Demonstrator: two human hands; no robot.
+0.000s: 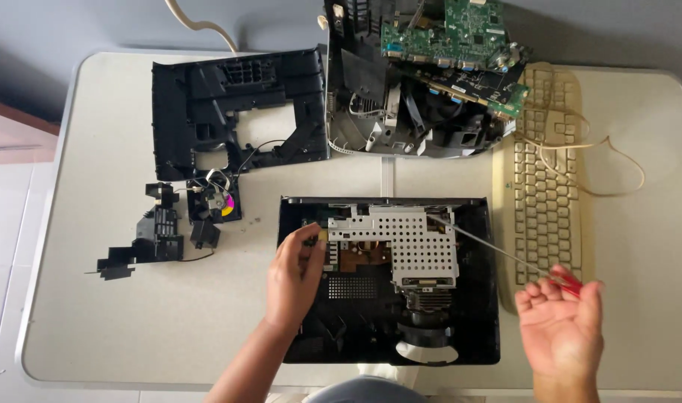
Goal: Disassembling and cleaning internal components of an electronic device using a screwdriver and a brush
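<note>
- Several parts already lie removed: black cover (236, 112), circuit boards (449, 45).
- Your left hand (295, 276) pinches the metal shield (401, 242), not yet removed.
- Your right hand (561, 325), half open, loosely holds the screwdriver (505, 254).

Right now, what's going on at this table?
A person is taking apart an electronic device in a black casing on a white table. The left hand pinches a small part at the edge of the perforated metal shield. The right hand, palm up, loosely holds a red-handled screwdriver whose tip reaches the shield's upper right corner. Removed black plastic pieces, a circuit board assembly and a beige keyboard lie around.
</note>
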